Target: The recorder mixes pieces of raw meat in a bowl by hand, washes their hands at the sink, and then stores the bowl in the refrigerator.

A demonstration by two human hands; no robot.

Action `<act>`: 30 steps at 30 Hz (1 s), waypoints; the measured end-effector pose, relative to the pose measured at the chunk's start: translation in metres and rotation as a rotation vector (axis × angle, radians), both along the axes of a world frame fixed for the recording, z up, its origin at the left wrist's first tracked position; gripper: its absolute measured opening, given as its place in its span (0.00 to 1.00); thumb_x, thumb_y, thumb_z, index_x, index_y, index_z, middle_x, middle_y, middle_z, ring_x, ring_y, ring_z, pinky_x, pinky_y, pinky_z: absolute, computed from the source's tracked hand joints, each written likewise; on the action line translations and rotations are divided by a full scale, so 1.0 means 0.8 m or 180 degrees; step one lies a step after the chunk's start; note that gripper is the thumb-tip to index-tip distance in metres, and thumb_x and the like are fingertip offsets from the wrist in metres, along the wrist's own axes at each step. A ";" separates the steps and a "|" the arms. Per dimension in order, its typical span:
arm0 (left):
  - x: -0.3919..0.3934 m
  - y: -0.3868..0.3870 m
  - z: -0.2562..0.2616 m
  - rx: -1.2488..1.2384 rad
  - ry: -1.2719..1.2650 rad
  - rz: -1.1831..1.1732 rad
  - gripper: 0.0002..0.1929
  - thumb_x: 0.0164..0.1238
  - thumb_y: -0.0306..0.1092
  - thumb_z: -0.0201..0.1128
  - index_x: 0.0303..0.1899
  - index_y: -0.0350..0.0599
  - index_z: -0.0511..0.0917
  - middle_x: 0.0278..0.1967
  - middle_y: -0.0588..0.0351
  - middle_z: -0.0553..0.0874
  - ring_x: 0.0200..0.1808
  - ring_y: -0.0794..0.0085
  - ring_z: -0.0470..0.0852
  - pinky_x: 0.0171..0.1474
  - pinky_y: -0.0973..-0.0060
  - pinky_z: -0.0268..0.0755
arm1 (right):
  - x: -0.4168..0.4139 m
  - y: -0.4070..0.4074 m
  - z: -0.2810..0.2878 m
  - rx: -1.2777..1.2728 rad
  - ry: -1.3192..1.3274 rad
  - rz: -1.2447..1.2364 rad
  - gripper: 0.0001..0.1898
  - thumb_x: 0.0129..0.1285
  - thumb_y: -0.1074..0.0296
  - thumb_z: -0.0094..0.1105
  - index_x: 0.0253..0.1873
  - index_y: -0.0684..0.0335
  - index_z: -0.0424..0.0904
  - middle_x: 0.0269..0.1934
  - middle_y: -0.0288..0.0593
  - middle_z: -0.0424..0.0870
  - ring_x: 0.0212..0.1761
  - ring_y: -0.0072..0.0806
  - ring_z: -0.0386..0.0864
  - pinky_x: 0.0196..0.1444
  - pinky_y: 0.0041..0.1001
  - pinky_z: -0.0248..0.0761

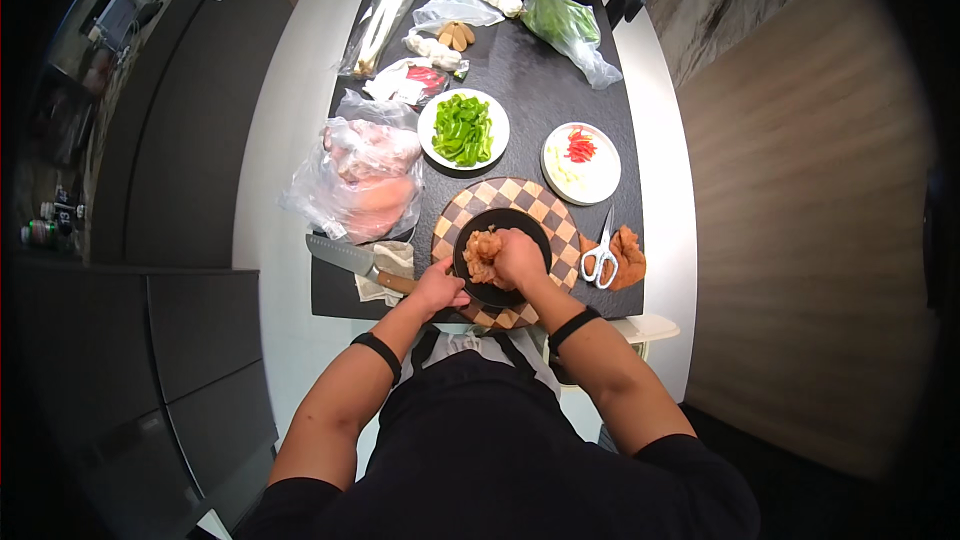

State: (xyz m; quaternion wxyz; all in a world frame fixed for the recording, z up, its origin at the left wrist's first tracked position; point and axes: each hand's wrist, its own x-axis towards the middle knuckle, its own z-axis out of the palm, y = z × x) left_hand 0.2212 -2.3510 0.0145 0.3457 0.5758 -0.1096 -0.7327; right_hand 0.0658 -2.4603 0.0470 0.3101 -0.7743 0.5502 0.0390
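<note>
A black bowl [496, 300] stands on a round checkered wooden cutting board [452, 223]. In it lies a mound of orange-brown raw meat pieces [480, 251], partly hidden by my right hand [517, 259], whose curled fingers grip some of the meat. With thumb and fingers at the bowl's left rim, my left hand [441, 289] holds it. A cleaver-like kitchen knife [352, 259] with a wooden handle rests on a folded beige cloth [390, 285] just left of that hand. White-handled scissors [601, 262] lie right of the board, partly over a brown cloth [630, 259].
Beyond the board are a plate of cut green peppers [463, 129] and a plate of red and pale slices [580, 163]. Bagged raw meat [371, 180] lies left. Farther back are bagged scallions [394, 7], garlic [435, 51], a wooden trivet [455, 36] and bagged greens [562, 22].
</note>
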 end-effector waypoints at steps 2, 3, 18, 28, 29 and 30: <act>0.001 0.002 -0.001 0.0030 0.0000 0.0034 0.27 0.68 0.17 0.53 0.67 0.51 0.67 0.44 0.57 0.82 0.35 0.73 0.84 0.42 0.72 0.85 | -0.010 -0.003 0.003 -0.0149 0.0001 0.0055 0.17 0.48 0.71 0.68 0.46 0.58 0.81 0.45 0.52 0.79 0.50 0.52 0.79 0.52 0.41 0.74; 0.002 0.002 -0.001 -0.0015 -0.0019 0.0001 0.28 0.68 0.17 0.53 0.68 0.51 0.67 0.44 0.57 0.82 0.36 0.73 0.84 0.42 0.72 0.85 | -0.015 -0.003 0.005 -0.0272 -0.0042 0.0003 0.19 0.49 0.69 0.68 0.49 0.59 0.80 0.48 0.53 0.78 0.52 0.52 0.78 0.54 0.41 0.73; 0.007 0.005 0.000 -0.0037 -0.0019 0.0000 0.29 0.68 0.18 0.53 0.69 0.52 0.65 0.40 0.58 0.83 0.35 0.73 0.85 0.41 0.74 0.84 | 0.039 0.021 0.038 -0.0484 0.0512 0.0973 0.23 0.54 0.60 0.66 0.56 0.56 0.76 0.57 0.47 0.74 0.58 0.49 0.72 0.56 0.41 0.75; 0.004 0.005 -0.007 -0.0051 -0.0013 0.0004 0.29 0.69 0.19 0.53 0.71 0.52 0.64 0.39 0.57 0.83 0.35 0.73 0.85 0.40 0.75 0.84 | -0.060 -0.005 0.042 -0.0665 -0.0866 0.2223 0.24 0.57 0.64 0.66 0.59 0.55 0.75 0.64 0.51 0.70 0.64 0.52 0.68 0.66 0.41 0.66; 0.005 0.007 -0.006 -0.0048 -0.0010 0.0015 0.29 0.69 0.19 0.53 0.71 0.52 0.64 0.39 0.57 0.83 0.35 0.73 0.85 0.40 0.75 0.84 | -0.063 -0.002 0.047 -0.0810 -0.0623 0.2596 0.29 0.57 0.63 0.67 0.65 0.52 0.72 0.69 0.52 0.66 0.69 0.55 0.64 0.70 0.42 0.63; 0.005 0.006 -0.003 -0.0027 -0.0030 -0.0011 0.30 0.69 0.19 0.53 0.71 0.52 0.63 0.39 0.57 0.83 0.35 0.73 0.85 0.40 0.75 0.84 | -0.067 -0.002 0.044 -0.0586 -0.0231 0.2656 0.37 0.56 0.61 0.69 0.72 0.46 0.65 0.75 0.50 0.57 0.74 0.57 0.57 0.73 0.43 0.58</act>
